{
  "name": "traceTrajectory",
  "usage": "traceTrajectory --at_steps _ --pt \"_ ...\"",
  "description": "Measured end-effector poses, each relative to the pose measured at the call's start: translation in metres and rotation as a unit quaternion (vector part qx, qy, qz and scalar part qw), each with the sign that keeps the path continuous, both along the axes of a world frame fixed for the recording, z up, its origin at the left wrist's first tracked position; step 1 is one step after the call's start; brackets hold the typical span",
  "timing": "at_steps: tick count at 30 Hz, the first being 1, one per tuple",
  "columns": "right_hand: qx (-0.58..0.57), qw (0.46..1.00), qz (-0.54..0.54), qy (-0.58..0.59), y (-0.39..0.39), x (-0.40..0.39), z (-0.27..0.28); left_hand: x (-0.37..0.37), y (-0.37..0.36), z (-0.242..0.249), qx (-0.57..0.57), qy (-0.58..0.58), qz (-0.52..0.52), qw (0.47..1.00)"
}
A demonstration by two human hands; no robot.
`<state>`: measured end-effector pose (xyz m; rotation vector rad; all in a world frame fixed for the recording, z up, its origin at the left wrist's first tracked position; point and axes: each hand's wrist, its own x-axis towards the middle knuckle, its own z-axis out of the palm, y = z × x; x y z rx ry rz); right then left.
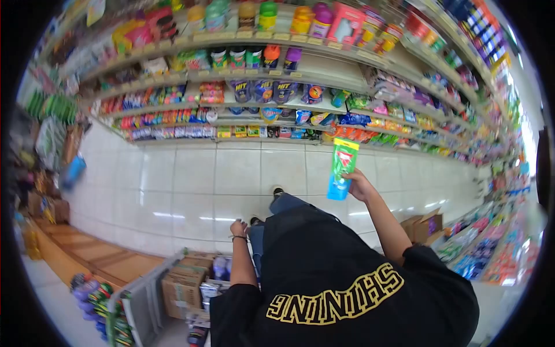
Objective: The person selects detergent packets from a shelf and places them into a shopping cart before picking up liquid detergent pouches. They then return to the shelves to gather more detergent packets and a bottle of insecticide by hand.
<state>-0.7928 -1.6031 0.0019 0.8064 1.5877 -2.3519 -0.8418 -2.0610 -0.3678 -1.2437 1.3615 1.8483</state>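
Note:
My right hand grips the lower right side of a refill pouch, with the thumb across its front. Green above and blue below, the pouch has a yellow top edge and a red-and-white logo. It is held nearly upright in front of the shelves, above the tiled floor. My left hand hangs low by my left leg, its fingers curled in and nothing visible in them. A dark band circles that wrist.
Store shelves curve across the front, stocked with bottles, pouches and packets. White floor tiles lie between me and them. Behind on the left are cardboard boxes by a grey crate and a wooden platform. More goods line the right.

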Motion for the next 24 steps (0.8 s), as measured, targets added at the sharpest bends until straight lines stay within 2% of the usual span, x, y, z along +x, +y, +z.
traceTrajectory --at_steps 1,2,3,4,5,7,9,12,13,15,16,19,20,22,24 --pt "-0.034 0.999 -0.002 0.01 0.009 0.002 0.003 0.0 0.011 -0.019 0.072 0.012 -0.027 0.997" --pt "-0.023 1.0 -0.018 -0.003 0.015 0.006 0.005 0.003 0.04 -0.022 0.069 0.062 0.013 0.996" --pt "-0.01 0.999 -0.032 -0.019 0.023 0.011 0.006 0.004 0.062 -0.017 0.088 0.071 0.006 0.994" --pt "0.011 0.999 -0.004 -0.045 0.031 0.011 0.008 0.007 0.081 -0.029 0.137 0.086 0.019 0.987" --pt "0.014 0.999 -0.01 -0.049 0.036 0.012 0.008 0.018 0.103 -0.044 0.127 0.1 0.017 0.987" --pt "0.033 0.997 -0.002 -0.074 0.051 0.014 -0.006 0.03 0.144 -0.022 0.112 0.046 0.082 0.989" --pt "0.018 0.995 -0.032 -0.087 0.081 0.018 -0.02 0.049 0.184 -0.021 0.131 0.035 -0.02 0.991" --pt "0.046 0.99 0.015 -0.134 0.116 0.012 -0.039 0.076 0.223 -0.011 0.157 0.031 -0.036 0.986" --pt "0.055 0.988 0.037 -0.14 0.131 0.006 -0.049 0.088 0.237 -0.021 0.163 0.02 -0.026 0.986" --pt "0.054 0.98 0.073 -0.174 0.162 -0.003 -0.067 0.122 0.263 -0.041 0.288 -0.038 0.118 0.95" --pt "0.07 0.975 0.115 -0.176 0.174 -0.01 -0.077 0.139 0.28 -0.05 0.303 -0.048 0.164 0.938" --pt "0.118 0.952 0.209 -0.188 0.207 -0.026 -0.109 0.178 0.334 -0.078 0.35 -0.08 0.197 0.912" --pt "0.14 0.947 0.206 -0.204 0.211 -0.029 -0.118 0.192 0.35 -0.078 0.359 -0.093 0.203 0.906" --pt "0.168 0.935 0.212 -0.227 0.218 -0.037 -0.139 0.21 0.366 -0.069 0.319 -0.072 0.176 0.928" --pt "0.137 0.919 0.282 -0.239 0.22 -0.05 -0.167 0.229 0.38 -0.069 0.291 -0.066 0.177 0.938"
